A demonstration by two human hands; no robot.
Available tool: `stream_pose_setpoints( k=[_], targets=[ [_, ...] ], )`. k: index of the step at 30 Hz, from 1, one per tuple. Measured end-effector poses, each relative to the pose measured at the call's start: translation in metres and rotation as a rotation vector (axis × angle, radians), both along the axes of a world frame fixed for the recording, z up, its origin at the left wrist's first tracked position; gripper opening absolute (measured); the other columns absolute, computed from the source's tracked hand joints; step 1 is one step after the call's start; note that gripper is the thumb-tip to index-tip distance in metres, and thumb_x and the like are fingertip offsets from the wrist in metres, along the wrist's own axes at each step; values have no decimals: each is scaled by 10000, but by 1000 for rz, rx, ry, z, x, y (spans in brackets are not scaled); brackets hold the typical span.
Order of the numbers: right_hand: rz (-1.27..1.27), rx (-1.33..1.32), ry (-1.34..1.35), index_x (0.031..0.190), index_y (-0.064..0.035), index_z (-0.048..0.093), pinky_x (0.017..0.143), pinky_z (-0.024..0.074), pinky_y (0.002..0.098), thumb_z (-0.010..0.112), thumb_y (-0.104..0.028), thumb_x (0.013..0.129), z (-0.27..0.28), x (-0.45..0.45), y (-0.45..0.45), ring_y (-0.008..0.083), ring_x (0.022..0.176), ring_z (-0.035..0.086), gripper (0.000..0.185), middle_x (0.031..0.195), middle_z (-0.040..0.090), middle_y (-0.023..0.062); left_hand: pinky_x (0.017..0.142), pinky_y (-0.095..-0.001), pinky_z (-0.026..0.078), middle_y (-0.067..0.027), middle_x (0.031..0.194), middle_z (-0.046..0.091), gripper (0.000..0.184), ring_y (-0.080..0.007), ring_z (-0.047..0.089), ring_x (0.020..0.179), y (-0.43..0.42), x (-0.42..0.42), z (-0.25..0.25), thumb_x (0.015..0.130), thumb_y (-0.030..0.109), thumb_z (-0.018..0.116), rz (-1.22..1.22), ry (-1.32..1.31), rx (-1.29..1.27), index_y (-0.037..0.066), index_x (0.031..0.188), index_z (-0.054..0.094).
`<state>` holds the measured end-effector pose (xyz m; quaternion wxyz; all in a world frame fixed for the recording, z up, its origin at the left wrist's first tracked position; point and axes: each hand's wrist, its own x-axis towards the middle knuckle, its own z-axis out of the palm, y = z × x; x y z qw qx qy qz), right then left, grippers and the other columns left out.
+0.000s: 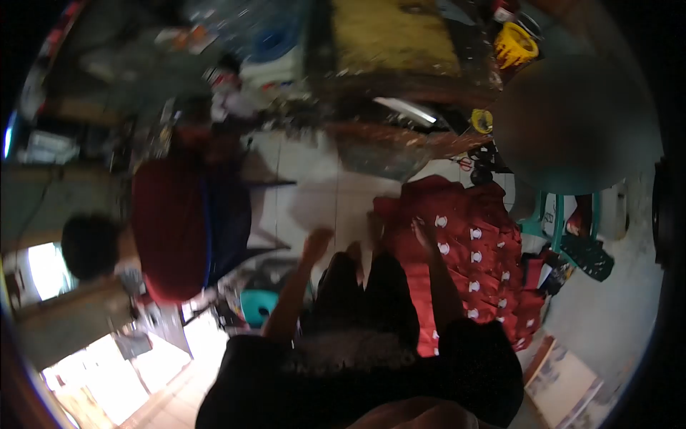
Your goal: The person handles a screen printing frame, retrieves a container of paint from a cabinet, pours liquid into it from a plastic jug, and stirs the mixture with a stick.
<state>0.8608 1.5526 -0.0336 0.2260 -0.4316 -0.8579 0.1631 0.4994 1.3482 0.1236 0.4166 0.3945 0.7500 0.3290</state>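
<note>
My right hand (423, 233) is over the left part of a spread of red cloth pieces (454, 239) with repeated white printed motifs. Its fingers look stretched and slightly apart, and I see nothing held in them. Whether it touches the cloth I cannot tell. My left hand (316, 244) hangs to the left of my knees, above the pale tiled floor (307, 204). Blur hides how its fingers are set, and no object shows in it. The red cloth covers the floor from in front of my right knee back along my right side.
A person in a dark red shirt (168, 229) is at the left. Ahead stands a worn table with a yellow top (393, 36). Red-handled scissors (466, 164) lie beyond the cloth. A green stool (557, 214) is at right, a teal plastic item (259, 306) at left.
</note>
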Motion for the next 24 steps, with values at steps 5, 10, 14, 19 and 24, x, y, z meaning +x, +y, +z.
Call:
stream_pose_setpoints(
  k=[5, 10, 14, 19, 24],
  targets=[
    [-72, -178, -265, 1272, 12, 571, 988, 493, 478, 674, -192, 891, 105, -136, 140, 426, 1114, 603, 444, 1189, 625, 253, 1048, -534, 462, -283, 1287, 614, 629, -427, 571, 1267, -62, 66, -68, 914, 531, 665, -139, 453, -542, 31, 1294, 629],
    [-78, 44, -275, 1453, 9, 412, 1030, 446, 528, 724, -193, 824, 30, -186, 161, 408, 1307, 473, 731, 1464, 444, 223, 1093, -587, 406, -305, 1358, 538, 963, -458, 492, 1331, -99, 89, -181, 747, 673, 766, -143, 471, -903, -50, 1335, 526],
    [-75, -23, -282, 1467, 37, 426, 1153, 347, 582, 804, -230, 801, 10, -194, 151, 434, 1435, 379, 811, 1542, 382, 267, 1127, -572, 380, -267, 1336, 559, 1005, -443, 493, 1329, -82, 87, -156, 708, 670, 781, -48, 408, -973, -57, 1341, 496],
    [-47, 31, -404, 1279, -49, 543, 985, 416, 522, 791, -326, 816, -13, -181, 115, 354, 1208, 509, 594, 1441, 478, 196, 1127, -549, 393, -265, 1325, 568, 990, -446, 512, 1309, -95, 88, -165, 682, 630, 809, 7, 434, -947, -53, 1330, 499],
    [-33, 124, -262, 1303, -71, 624, 1058, 420, 567, 756, -226, 796, -23, -153, 76, 367, 1238, 547, 546, 1358, 553, 211, 1114, -559, 388, -277, 1321, 560, 908, -456, 521, 1277, -68, 66, -134, 722, 509, 815, -27, 273, -927, -60, 1348, 486]
  ],
)
